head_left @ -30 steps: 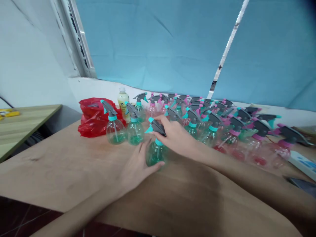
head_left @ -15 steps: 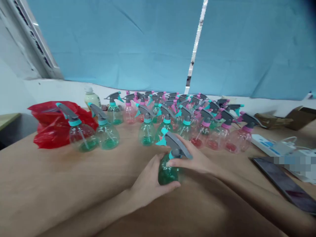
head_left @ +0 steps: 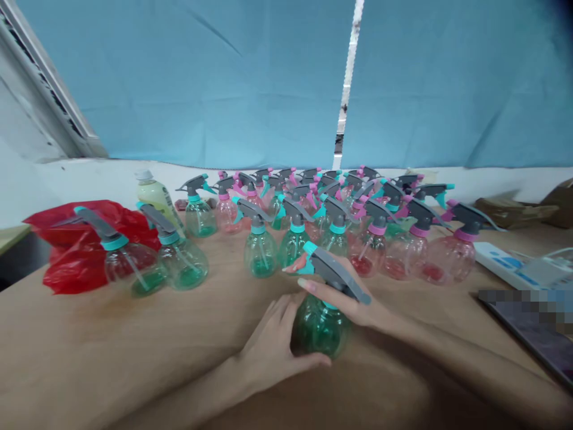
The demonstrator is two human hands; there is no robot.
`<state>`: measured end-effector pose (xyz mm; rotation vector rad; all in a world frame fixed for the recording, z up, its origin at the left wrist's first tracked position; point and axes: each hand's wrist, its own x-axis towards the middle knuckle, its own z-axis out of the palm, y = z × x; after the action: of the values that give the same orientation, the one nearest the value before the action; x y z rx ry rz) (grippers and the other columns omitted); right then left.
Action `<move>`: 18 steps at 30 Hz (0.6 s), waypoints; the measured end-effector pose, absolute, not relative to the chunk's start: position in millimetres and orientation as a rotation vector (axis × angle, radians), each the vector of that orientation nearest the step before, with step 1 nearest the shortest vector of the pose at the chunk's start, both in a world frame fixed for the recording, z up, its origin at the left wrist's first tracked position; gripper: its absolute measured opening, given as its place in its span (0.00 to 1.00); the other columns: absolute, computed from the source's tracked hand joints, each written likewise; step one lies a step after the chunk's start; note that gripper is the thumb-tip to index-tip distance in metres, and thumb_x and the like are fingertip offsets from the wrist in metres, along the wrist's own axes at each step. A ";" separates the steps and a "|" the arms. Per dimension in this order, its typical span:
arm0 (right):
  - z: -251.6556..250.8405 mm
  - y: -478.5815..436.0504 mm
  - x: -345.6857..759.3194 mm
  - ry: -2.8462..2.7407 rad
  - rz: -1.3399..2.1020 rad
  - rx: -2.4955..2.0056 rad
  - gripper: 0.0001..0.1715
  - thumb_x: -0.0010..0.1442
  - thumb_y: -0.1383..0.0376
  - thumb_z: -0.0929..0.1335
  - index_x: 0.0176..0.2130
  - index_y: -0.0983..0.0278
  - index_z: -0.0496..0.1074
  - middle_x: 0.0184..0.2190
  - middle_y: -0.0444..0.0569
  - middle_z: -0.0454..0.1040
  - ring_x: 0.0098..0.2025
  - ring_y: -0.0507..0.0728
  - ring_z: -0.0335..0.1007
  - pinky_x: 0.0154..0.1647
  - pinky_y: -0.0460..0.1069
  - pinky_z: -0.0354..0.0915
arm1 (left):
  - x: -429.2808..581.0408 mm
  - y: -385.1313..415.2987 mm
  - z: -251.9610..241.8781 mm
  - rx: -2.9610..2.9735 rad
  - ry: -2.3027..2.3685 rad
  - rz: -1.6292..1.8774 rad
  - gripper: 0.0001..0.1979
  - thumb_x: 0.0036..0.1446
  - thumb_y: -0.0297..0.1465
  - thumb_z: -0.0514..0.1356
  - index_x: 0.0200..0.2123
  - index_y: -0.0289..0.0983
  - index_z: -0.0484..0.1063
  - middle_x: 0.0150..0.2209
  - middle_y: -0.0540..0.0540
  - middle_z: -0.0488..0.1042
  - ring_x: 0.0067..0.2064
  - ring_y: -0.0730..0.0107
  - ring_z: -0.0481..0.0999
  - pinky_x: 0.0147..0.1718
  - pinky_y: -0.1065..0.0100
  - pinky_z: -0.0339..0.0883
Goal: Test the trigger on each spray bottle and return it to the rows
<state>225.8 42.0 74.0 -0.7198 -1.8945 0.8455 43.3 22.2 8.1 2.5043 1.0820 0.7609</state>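
A green spray bottle (head_left: pixel 323 331) with a grey and turquoise trigger head stands close in front of me, tilted slightly. My left hand (head_left: pixel 271 349) curves round the left side of its body, thumb low at the front and fingers behind. Around the trigger head, my right hand (head_left: pixel 373 312) has its thumb across the front below the nozzle and its fingers behind, partly hidden. Just past my hands is a row of similar bottles, among them a green one (head_left: pixel 261 254) and a pink one (head_left: pixel 366 254).
Two green bottles (head_left: pixel 185 263) stand at left, before a red plastic bag (head_left: pixel 71 263) and a capped pale bottle (head_left: pixel 154 194). More green and pink sprayers crowd the back. On the right lie a white power strip (head_left: pixel 496 263), a dark phone (head_left: pixel 528 334) and brown cardboard (head_left: pixel 514 212).
The held bottle and both hands have shifted a little right and nearer to me. My right thumb has risen from the bottle's neck to the trigger head. The view has shifted slightly.
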 end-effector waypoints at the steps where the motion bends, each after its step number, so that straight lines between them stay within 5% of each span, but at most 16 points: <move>1: 73.1 45.6 225.7 -1.888 0.829 -0.716 0.11 0.60 0.58 0.66 0.42 0.59 0.69 0.30 0.43 0.71 0.29 0.53 0.66 0.35 0.52 0.66 | 38.9 24.3 6.5 2.530 1.123 0.727 0.44 0.49 0.51 0.64 0.63 0.39 0.51 0.56 0.35 0.66 0.56 0.44 0.66 0.51 0.45 0.61; 5: 71.9 54.8 227.1 -1.855 0.783 -0.750 0.10 0.60 0.58 0.66 0.41 0.58 0.70 0.31 0.44 0.73 0.31 0.54 0.68 0.40 0.54 0.66 | 25.3 33.2 5.1 2.622 1.181 0.566 0.38 0.54 0.50 0.61 0.63 0.40 0.54 0.58 0.37 0.65 0.58 0.46 0.64 0.54 0.46 0.57; 10: 72.4 56.3 229.8 -1.892 0.804 -0.812 0.11 0.60 0.56 0.66 0.42 0.55 0.71 0.24 0.44 0.69 0.31 0.58 0.70 0.34 0.55 0.66 | 22.3 37.7 3.8 2.678 1.199 0.506 0.38 0.56 0.51 0.59 0.63 0.39 0.54 0.61 0.36 0.62 0.60 0.46 0.61 0.55 0.47 0.54; 18: 65.1 59.3 229.1 -1.856 0.827 -0.777 0.10 0.61 0.56 0.65 0.35 0.59 0.69 0.26 0.44 0.71 0.30 0.54 0.69 0.32 0.51 0.65 | 23.9 38.7 -0.2 2.730 1.200 0.406 0.36 0.56 0.52 0.58 0.59 0.33 0.63 0.61 0.32 0.60 0.62 0.44 0.58 0.57 0.45 0.53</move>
<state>229.1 59.3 65.1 -0.7768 -1.8561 0.8269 23.9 38.7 -0.2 2.7300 1.1997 0.4065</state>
